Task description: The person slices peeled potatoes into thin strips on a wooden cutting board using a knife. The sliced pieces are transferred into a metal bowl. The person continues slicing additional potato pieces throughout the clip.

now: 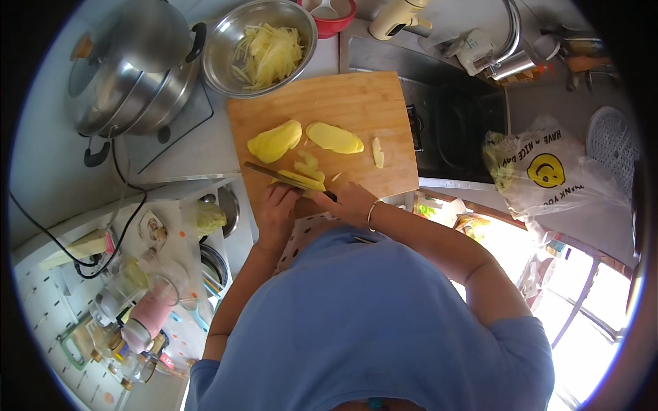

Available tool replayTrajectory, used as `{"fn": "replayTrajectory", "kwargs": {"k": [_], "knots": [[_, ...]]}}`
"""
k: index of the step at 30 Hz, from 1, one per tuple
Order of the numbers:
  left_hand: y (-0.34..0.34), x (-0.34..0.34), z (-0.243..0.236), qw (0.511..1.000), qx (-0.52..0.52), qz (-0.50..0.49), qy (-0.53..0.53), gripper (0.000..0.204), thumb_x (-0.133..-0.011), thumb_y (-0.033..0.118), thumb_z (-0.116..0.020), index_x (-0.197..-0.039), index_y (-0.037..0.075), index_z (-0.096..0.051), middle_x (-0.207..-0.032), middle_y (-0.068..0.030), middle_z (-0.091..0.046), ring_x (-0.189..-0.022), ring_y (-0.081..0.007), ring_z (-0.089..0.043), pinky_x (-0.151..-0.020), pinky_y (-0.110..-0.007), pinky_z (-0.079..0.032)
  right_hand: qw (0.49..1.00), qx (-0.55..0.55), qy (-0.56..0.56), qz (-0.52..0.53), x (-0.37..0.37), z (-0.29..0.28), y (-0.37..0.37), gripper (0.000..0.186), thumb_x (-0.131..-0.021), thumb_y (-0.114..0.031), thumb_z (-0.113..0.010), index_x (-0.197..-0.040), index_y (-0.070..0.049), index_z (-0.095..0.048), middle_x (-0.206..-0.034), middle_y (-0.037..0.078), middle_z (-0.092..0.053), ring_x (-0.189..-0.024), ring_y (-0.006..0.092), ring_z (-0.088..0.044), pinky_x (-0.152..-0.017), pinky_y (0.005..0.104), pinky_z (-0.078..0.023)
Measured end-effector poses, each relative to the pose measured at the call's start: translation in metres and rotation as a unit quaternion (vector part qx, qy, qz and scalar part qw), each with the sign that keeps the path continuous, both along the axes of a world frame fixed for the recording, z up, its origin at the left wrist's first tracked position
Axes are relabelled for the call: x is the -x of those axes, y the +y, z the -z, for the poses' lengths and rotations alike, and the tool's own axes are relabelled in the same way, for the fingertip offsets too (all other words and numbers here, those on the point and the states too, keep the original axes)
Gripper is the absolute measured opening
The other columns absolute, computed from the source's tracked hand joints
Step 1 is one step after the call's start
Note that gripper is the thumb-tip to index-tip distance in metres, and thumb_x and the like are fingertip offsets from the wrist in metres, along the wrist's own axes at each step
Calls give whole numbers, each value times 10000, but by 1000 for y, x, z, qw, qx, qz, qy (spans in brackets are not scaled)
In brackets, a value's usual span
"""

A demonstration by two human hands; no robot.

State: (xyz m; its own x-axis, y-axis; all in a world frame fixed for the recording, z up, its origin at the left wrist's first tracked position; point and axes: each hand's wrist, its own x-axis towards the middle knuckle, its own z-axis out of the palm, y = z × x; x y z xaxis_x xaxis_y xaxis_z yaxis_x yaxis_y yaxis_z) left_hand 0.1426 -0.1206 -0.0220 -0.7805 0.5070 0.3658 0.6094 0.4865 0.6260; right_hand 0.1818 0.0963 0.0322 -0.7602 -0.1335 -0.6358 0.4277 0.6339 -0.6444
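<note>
A wooden cutting board lies before me. My right hand is wrapped round the dark handle of a kitchen knife, whose blade points to the far left. Beside the blade, my left hand has its fingers bent and pressed onto a piece of peeled potato, mostly hidden under them. Cut potato slices lie against the blade's far side. Farther up the board rest a peeled potato chunk and a potato half, cut face up. A thin potato offcut lies to their right.
A steel bowl of potato strips touches the board's far left edge, near a red bowl. On the left stands a steel steamer pot with a cable. A dark sink lies right, a plastic bag beside it.
</note>
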Motion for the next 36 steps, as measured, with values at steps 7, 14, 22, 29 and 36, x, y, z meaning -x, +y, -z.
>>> {"fn": "replayTrajectory", "kwargs": {"k": [7, 14, 22, 29, 36], "knots": [[-4, 3, 3, 1000, 4, -3, 17, 241, -774, -71, -709, -963, 64, -775, -992, -65, -730, -1008, -298, -676, -883, -399, -557, 999, -1, -35, 2, -27, -32, 19, 722, -1021, -694, -461, -992, -59, -804, -914, 277, -731, -922, 437, -709, -890, 519, -543], [-3, 3, 3, 1000, 2, 9, 12, 271, -751, -81, -713, -958, 81, -781, -984, -59, -732, -1006, -291, -679, -882, -406, -555, 999, 10, -35, -28, -31, -17, 28, 624, -1076, -590, -452, -1131, -85, -814, -899, 225, -756, -812, 364, -707, -844, 435, -554], [-3, 7, -4, 1000, 2, 14, 21, 273, -756, -85, -702, -975, 64, -768, -990, -63, -727, -1008, -303, -674, -883, -408, -554, 999, -14, -25, 14, -4, 4, -1, 743, -1026, -675, -477, -963, 3, -776, -887, 249, -740, -846, 414, -708, -837, 471, -549], [-6, 5, 5, 1000, -11, 13, 27, 254, -777, -67, -701, -981, 68, -768, -1004, -63, -736, -1016, -300, -678, -882, -409, -560, 998, 38, -34, 33, -35, -23, 20, 757, -1016, -709, -464, -931, -36, -800, -865, 244, -734, -883, 423, -708, -900, 480, -536], [-5, 6, 3, 999, -12, 12, 36, 223, -778, -64, -730, -950, 70, -774, -997, -67, -740, -1005, -300, -687, -878, -411, -568, 999, 43, -25, 10, -18, 5, 13, 746, -1024, -675, -466, -865, -9, -762, -768, 234, -709, -753, 404, -693, -773, 482, -545]]}}
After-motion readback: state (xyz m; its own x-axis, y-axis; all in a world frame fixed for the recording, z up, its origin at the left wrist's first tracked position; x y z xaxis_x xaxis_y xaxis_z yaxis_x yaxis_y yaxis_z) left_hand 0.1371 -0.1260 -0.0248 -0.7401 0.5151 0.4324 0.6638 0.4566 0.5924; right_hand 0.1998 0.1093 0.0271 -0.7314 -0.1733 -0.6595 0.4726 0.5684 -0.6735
